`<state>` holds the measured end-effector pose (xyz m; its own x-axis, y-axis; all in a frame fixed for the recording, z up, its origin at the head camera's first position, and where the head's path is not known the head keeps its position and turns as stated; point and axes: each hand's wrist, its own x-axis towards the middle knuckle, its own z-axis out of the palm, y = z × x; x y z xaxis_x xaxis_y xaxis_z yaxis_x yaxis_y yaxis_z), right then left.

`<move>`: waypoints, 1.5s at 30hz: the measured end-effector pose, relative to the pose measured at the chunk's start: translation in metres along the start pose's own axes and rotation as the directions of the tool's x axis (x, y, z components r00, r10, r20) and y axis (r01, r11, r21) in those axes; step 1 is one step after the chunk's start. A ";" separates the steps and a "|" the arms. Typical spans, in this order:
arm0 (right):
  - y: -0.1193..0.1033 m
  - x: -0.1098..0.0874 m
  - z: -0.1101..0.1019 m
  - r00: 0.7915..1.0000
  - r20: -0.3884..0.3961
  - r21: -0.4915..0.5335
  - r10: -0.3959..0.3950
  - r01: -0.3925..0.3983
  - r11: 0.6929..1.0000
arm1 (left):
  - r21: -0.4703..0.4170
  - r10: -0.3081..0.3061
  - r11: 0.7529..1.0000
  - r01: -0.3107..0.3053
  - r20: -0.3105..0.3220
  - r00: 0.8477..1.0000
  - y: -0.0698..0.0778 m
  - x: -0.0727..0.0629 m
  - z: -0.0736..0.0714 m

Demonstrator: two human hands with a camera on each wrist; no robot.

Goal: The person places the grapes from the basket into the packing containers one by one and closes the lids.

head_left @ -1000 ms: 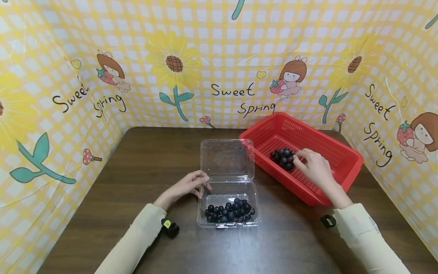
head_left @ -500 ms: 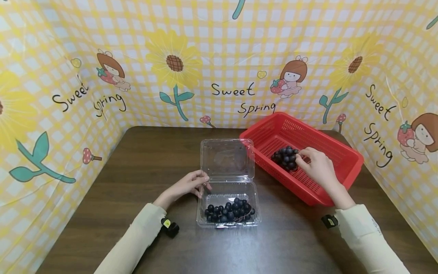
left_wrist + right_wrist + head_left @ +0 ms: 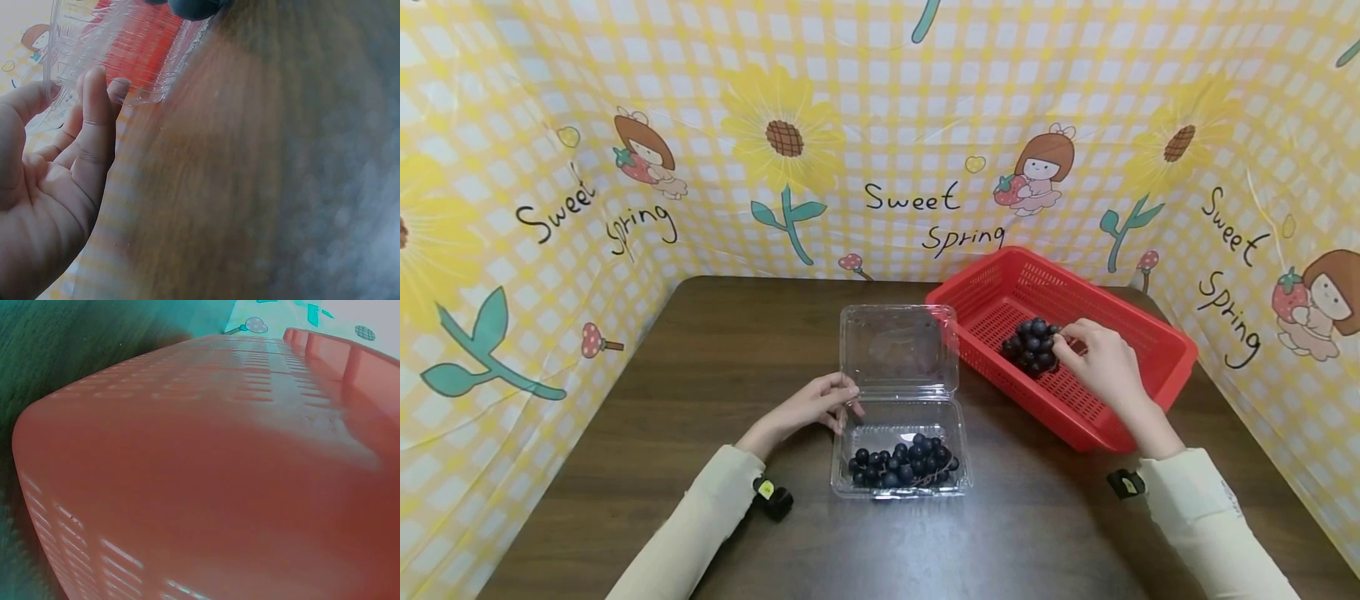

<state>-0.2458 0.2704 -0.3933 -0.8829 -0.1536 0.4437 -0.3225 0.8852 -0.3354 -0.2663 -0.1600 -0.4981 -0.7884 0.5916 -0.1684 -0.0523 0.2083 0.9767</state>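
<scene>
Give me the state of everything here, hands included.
Clear container, upright, partly filled
Lid, swung open
Dark grapes, lying inside the container
Red basket, upright, open-topped
Grape bunch, pinched; whether lifted off the basket's floor, unclear
Left hand, holding the container's edge
Right hand, pinching the bunch

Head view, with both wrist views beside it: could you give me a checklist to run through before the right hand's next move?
1. Right hand pinches the grape bunch: ok.
2. Grape bunch lifted fully off the floor of the red basket: cannot tell.
3. Lid of the clear container open: ok.
4. Bare space behind the container's grapes: ok.
5. Left hand at the container's left side: ok.
6. Right wrist view shows the grip: not ok; basket wall dominates.
</scene>
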 end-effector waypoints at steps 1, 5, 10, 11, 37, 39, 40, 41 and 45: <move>0.000 0.000 -0.001 1.000 -0.001 0.000 0.002 -0.002 1.000 | 0.000 -0.002 1.000 0.002 -0.001 1.000 0.000 0.000 0.000; 0.000 0.000 -0.002 1.000 -0.007 -0.002 0.001 -0.001 1.000 | 0.005 -0.006 1.000 0.006 -0.005 1.000 0.000 0.001 0.000; 0.000 0.000 -0.002 1.000 -0.018 -0.002 -0.001 0.001 1.000 | 0.004 -0.007 1.000 0.007 -0.006 1.000 0.000 0.001 0.000; 0.000 0.000 -0.003 1.000 -0.021 -0.003 -0.001 0.001 1.000 | 0.004 -0.007 1.000 0.007 -0.006 1.000 0.000 0.001 0.000; -0.003 0.004 -0.011 0.996 -0.090 0.002 -0.010 0.010 1.000 | 0.010 -0.001 1.000 0.001 0.002 1.000 0.002 0.000 0.001; -0.003 0.004 -0.012 0.996 -0.092 0.006 -0.004 0.005 1.000 | 0.011 -0.003 1.000 0.003 0.000 1.000 0.002 0.000 0.000; -0.003 0.004 -0.012 0.996 -0.093 0.007 -0.002 0.003 1.000 | 0.012 -0.006 1.000 0.006 -0.002 1.000 0.002 0.000 0.000; -0.003 0.004 -0.012 0.995 -0.095 0.009 0.001 -0.001 1.000 | 0.013 -0.009 1.000 0.009 -0.004 1.000 0.002 0.000 0.000; -0.003 0.005 -0.013 0.995 -0.104 0.014 0.009 -0.007 1.000 | 0.014 -0.007 1.000 0.007 -0.004 1.000 0.001 0.000 0.000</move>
<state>-0.2445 0.2727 -0.3797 -0.8453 -0.0991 0.5250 -0.3207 0.8801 -0.3502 -0.2668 -0.1596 -0.4976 -0.7903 0.5872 -0.1749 -0.0494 0.2235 0.9735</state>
